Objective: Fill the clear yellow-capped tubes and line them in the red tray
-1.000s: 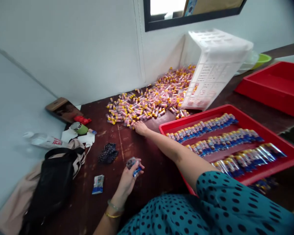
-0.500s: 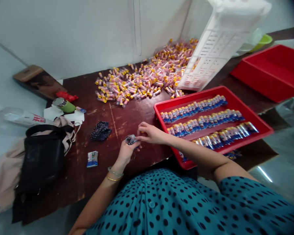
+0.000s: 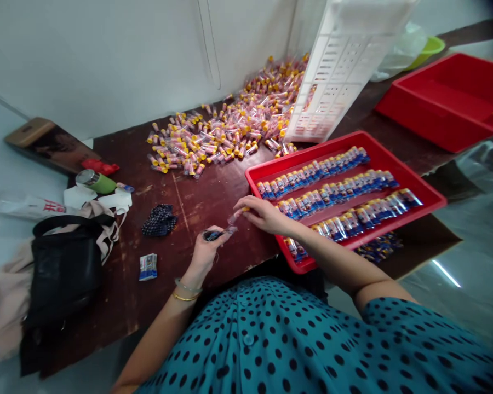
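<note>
My left hand (image 3: 206,247) is closed around a small dark-and-blue packet (image 3: 212,235) above the front part of the brown table (image 3: 197,202). Just to its right, my right hand (image 3: 263,214) pinches a small clear tube with a yellow cap (image 3: 235,215), its clear end near my left fingertips. A flat stack of blue and white packets (image 3: 148,267) lies to the left of my hands. Behind my right forearm stands a red tray (image 3: 429,205) with rows of yellow-capped tubes in blue wrappers (image 3: 324,200).
A large pile of yellow-capped tubes (image 3: 230,131) lies against the wall, beside a tilted white crate (image 3: 332,71). At the right is a red bin (image 3: 431,109). A black bag (image 3: 66,273), green cup (image 3: 96,180) and patterned dark cloth (image 3: 159,220) occupy the left.
My hands have moved apart slightly, and a clear tube now shows between them. The whole view has shifted, so the table items appear farther left.
</note>
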Available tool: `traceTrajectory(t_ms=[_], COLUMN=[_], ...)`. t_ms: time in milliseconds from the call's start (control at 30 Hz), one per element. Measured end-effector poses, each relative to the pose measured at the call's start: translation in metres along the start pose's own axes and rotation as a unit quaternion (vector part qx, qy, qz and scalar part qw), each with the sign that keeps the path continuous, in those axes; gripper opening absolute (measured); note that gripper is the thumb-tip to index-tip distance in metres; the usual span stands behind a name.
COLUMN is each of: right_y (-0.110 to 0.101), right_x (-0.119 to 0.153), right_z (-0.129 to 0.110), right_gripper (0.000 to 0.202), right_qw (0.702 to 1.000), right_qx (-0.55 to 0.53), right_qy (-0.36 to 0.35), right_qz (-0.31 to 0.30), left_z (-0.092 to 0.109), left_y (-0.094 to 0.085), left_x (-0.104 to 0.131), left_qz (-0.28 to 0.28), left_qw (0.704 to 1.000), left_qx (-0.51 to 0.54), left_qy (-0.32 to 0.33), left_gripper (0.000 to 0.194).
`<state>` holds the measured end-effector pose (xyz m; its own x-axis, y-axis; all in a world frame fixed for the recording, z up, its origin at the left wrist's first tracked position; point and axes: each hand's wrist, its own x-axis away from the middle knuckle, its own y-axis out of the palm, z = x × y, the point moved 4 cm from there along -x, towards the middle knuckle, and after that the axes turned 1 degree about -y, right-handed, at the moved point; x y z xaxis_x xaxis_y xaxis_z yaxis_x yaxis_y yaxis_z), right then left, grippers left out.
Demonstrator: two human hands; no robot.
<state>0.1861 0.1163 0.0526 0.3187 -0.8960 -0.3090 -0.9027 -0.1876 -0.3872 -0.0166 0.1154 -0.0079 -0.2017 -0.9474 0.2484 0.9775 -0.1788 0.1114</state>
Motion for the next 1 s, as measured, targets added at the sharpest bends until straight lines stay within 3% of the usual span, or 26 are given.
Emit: traceTrajectory(t_ms=[133, 300, 400, 600, 800, 1000], right_y=[-0.021, -0.027, -0.022, -0.025, -0.044, -0.035], right_x=[0.006, 0.006, 0.006, 0.008, 0.005, 0.008], right_z=[0.010, 0.003, -0.003, -0.011, -0.011, -0.016], right_gripper=[0.023, 0.028, 0.029, 0.027, 0.030, 0.027], right_qw=[0.974, 0.943, 0.944, 0.963, 0.955, 0.958], right_qx=[-0.181, -0.298, -0.301, -0.252, -0.267, -0.265], right_qy=[0.098, 0.119, 0.114, 0.088, 0.083, 0.103], right_qz=[0.090, 0.089, 0.067, 0.036, 0.095, 0.047], left_z=[-0.004, -0.001, 0.005, 0.010, 0.006, 0.007], left_y=[0.000, 0.011, 0.018, 0.030, 0.030, 0.029], left_x=[-0.002, 0.000, 0.004, 0.017, 0.016, 0.014], left_qz=[0.037, 0.001, -0.037, -0.133, -0.114, -0.119], left_qw=[0.999, 0.999, 0.997, 0.964, 0.973, 0.972], left_qx=[0.031, 0.031, 0.049, 0.137, 0.093, 0.108], left_qy=[-0.004, -0.020, -0.051, -0.183, -0.176, -0.173], left_gripper=[0.025, 0.027, 0.027, 0.037, 0.036, 0.036])
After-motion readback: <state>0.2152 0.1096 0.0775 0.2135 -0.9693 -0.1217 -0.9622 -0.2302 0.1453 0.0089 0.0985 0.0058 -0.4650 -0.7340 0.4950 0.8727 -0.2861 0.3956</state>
